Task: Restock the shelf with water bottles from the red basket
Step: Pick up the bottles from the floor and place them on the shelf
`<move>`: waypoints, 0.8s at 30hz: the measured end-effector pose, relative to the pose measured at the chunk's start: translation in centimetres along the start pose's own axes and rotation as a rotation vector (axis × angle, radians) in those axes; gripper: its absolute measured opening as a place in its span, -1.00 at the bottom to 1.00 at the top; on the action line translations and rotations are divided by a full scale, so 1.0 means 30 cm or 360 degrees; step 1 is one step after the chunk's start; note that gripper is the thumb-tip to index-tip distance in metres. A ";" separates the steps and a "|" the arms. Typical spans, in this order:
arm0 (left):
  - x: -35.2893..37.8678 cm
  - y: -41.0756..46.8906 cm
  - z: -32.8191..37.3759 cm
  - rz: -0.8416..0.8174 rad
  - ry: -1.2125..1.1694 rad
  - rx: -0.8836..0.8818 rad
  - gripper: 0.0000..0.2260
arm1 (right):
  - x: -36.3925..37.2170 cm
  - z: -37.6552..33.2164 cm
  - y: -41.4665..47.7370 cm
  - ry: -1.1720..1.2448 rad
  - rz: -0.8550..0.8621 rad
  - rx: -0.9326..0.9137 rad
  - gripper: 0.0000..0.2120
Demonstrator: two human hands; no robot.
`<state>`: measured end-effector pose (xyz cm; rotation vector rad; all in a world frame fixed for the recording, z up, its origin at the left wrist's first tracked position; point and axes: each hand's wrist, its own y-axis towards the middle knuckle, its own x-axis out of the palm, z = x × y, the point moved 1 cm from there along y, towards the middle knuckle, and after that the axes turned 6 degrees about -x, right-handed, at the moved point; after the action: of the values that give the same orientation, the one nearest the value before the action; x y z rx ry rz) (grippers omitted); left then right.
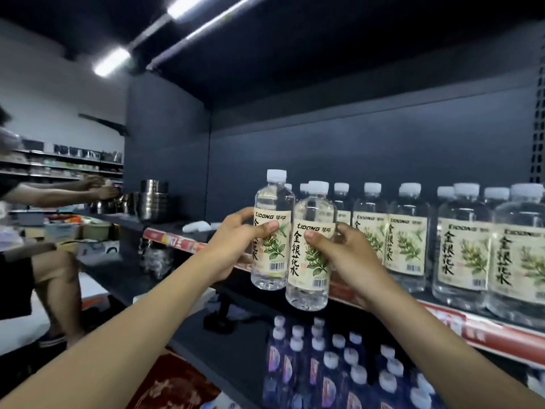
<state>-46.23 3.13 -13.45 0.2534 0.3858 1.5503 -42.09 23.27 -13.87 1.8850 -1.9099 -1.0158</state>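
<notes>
My left hand [236, 243] grips a clear water bottle [272, 231] with a white cap and a cream label. My right hand [342, 255] grips a second, identical bottle [311, 249] just to its right. Both bottles are upright, side by side, raised in front of the dark shelf [177, 240] with its red price strip. To the right, several matching bottles [463, 246] stand in rows on that shelf. The shelf's left part holds no bottles. The red basket is not in view.
Several blue-labelled bottles [333, 364] with white caps fill the shelf below. Steel pots [153, 205] are stacked at the shelf's far left end. Another person [44, 261] stands at the left, both arms stretched toward the pots. A red patterned surface [171, 385] lies at the bottom.
</notes>
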 end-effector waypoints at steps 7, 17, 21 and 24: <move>-0.025 0.243 -0.044 -0.0043 -0.0093 0.0030 -0.75 | 0.108 0.106 0.236 0.0021 0.0201 0.0131 -0.37; -0.034 0.468 -0.191 -0.0026 -0.0231 -0.0047 -0.82 | 0.197 0.243 0.420 -0.0208 0.0283 0.0130 -0.76; -0.003 0.510 -0.245 -0.0046 -0.0271 -0.0069 -0.80 | 0.221 0.275 0.446 -0.0387 0.0387 0.0026 -0.61; 0.019 0.524 -0.276 -0.0019 -0.0266 0.0032 -0.77 | 0.248 0.304 0.450 -0.0460 0.0471 -0.0046 -0.49</move>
<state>-63.96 3.22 -14.85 0.3929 0.2707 1.5017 -59.05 17.51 -13.84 1.4422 -2.2345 -1.2604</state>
